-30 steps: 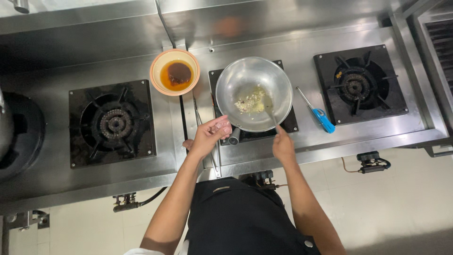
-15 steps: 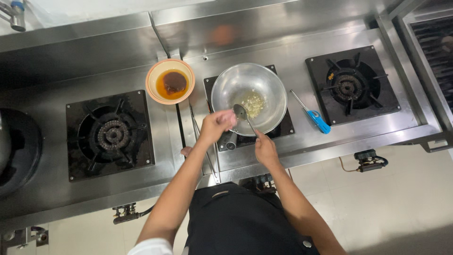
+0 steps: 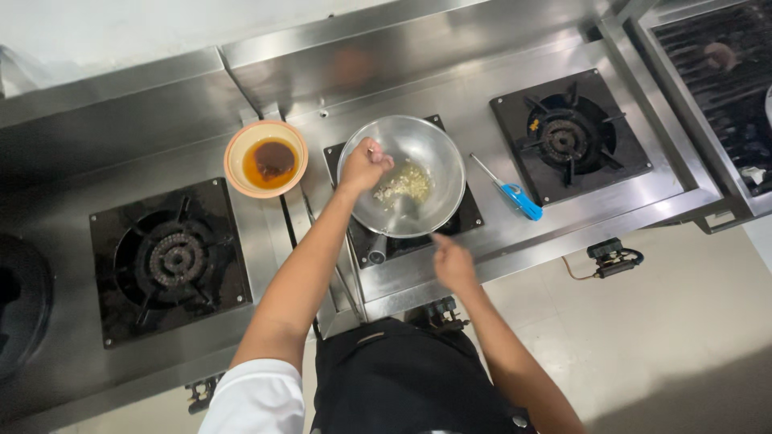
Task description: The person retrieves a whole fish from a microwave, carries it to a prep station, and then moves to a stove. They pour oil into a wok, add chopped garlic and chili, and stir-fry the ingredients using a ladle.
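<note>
Directly under the left hand, closed with fingers bunched, sits the steel wok holding pale chopped food. Right hand, nearer the body, hangs off the wok's near rim; blurred, grip unclear. Left hand nearer the food.

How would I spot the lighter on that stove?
Find the long steel stove top and its middle burner, where the silver wok sits. Just right of the wok, on bare steel, lies the lighter: the only blue-handled thing, with a thin metal nozzle.

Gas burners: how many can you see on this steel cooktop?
3: one bare at left, one under the wok in the middle, one bare at right. More may lie beyond the frame's left edge.
</note>
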